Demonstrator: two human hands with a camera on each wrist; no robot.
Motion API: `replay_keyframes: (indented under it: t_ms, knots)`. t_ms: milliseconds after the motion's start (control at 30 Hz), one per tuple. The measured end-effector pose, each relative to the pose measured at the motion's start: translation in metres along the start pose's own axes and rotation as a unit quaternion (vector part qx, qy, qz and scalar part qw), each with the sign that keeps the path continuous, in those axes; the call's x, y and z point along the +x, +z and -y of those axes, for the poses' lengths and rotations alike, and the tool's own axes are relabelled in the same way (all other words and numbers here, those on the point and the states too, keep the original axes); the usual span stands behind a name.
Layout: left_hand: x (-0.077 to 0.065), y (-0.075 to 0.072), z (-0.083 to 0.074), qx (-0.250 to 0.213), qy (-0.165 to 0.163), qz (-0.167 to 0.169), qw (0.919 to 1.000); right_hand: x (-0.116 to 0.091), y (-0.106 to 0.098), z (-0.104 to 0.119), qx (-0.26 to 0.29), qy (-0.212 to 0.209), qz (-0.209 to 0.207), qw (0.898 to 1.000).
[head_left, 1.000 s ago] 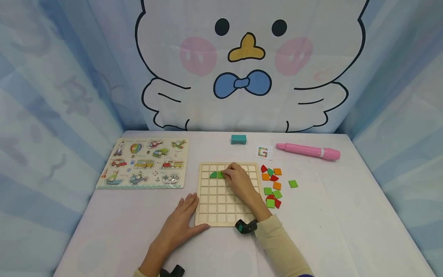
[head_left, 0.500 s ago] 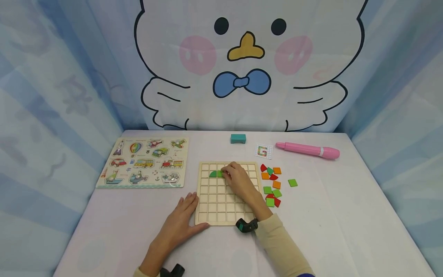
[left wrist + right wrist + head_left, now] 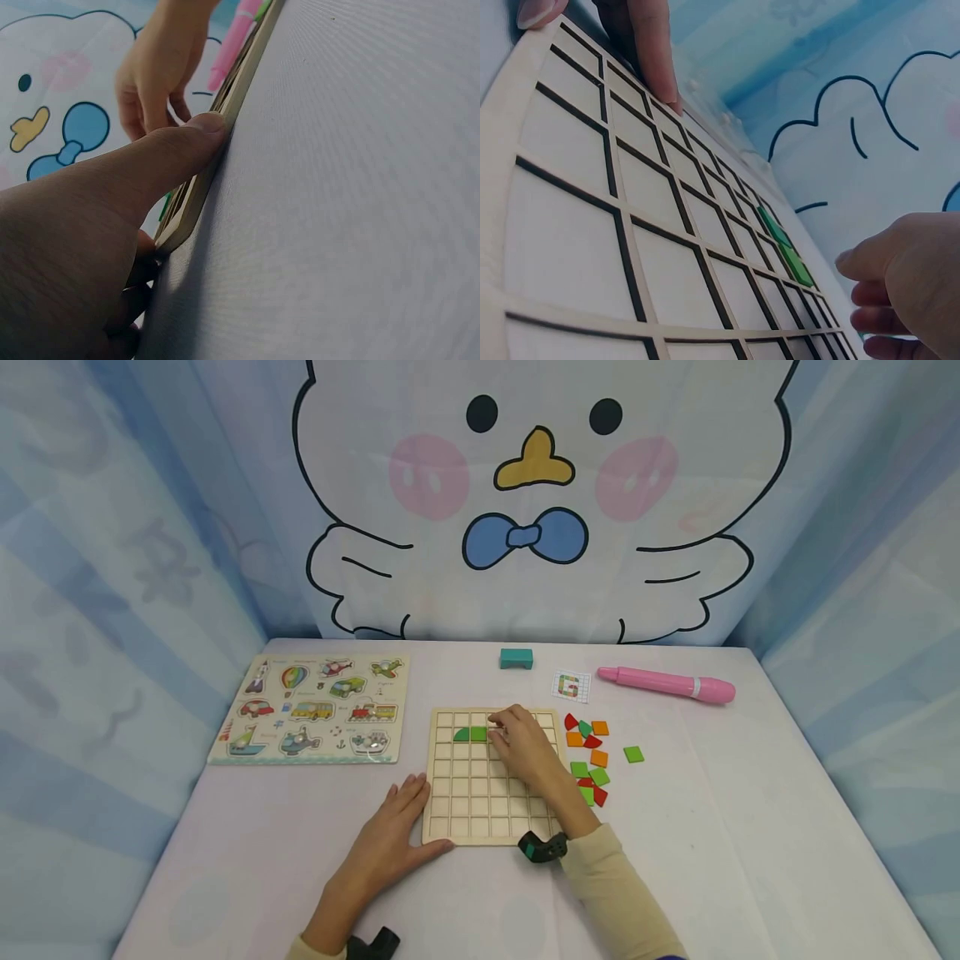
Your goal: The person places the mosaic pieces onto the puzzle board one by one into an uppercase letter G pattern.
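Note:
A wooden grid board lies at the middle of the table. In its second row sit a darker green rounded piece and, right beside it, a light green square tile. My right hand hovers just right of these two, fingers loosely bent and nothing between them; the right wrist view shows a gap between the thumb and the square. My left hand rests at the board's lower left, straight fingers along the left side. In the left wrist view its thumb lies on the front edge.
Several loose red, orange and green tiles lie right of the board, one green tile farther out. Behind them are a small pattern card and a pink pen-shaped thing. A teal block and a vehicle picture board stand at the back.
My right hand has let go of the light green square and drawn slightly right, leaving it in its cell beside the rounded piece. The left hand keeps its place.

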State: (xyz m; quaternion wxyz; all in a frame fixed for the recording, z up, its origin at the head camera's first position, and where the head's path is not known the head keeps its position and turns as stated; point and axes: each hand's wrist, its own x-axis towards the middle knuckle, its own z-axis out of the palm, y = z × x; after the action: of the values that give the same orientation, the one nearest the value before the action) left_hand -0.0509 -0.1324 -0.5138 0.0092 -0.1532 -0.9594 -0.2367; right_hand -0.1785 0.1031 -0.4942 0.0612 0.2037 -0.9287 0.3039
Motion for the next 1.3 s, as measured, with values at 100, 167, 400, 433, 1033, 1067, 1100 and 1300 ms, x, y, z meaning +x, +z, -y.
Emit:
replay_keyframes:
  t_ms: [100,167,400,433,1033,1067,1100,1300]
  knots:
    - [0.0,0.0,0.0,-0.004,-0.002,0.004,1.0,-0.002,-0.005,-0.002,-0.008,0.013,0.002,1.0]
    - [0.001,0.0,0.0,-0.003,-0.003,0.006,1.0,-0.005,-0.008,-0.004,-0.009,0.019,0.003,1.0]
    - [0.001,-0.001,-0.001,0.001,-0.008,0.012,0.9999,-0.012,-0.018,-0.013,-0.02,0.028,-0.002,0.999]
    - [0.001,-0.001,-0.001,0.001,-0.009,0.012,0.9999,-0.013,-0.018,-0.015,-0.018,0.029,-0.003,0.999]
    - [0.0,0.0,-0.001,0.001,-0.007,0.008,0.9999,-0.015,-0.03,-0.03,0.005,0.057,-0.036,0.998]
    - [0.0,-0.001,-0.001,0.001,-0.007,0.007,0.9999,-0.015,-0.03,-0.031,0.006,0.054,-0.039,0.998]
    - [0.0,-0.001,-0.001,0.002,-0.007,0.006,1.0,-0.015,-0.031,-0.032,0.008,0.055,-0.039,0.998]
    - [0.0,-0.001,-0.001,-0.001,-0.008,0.008,0.9999,-0.016,-0.036,-0.039,0.01,0.082,-0.032,0.996]
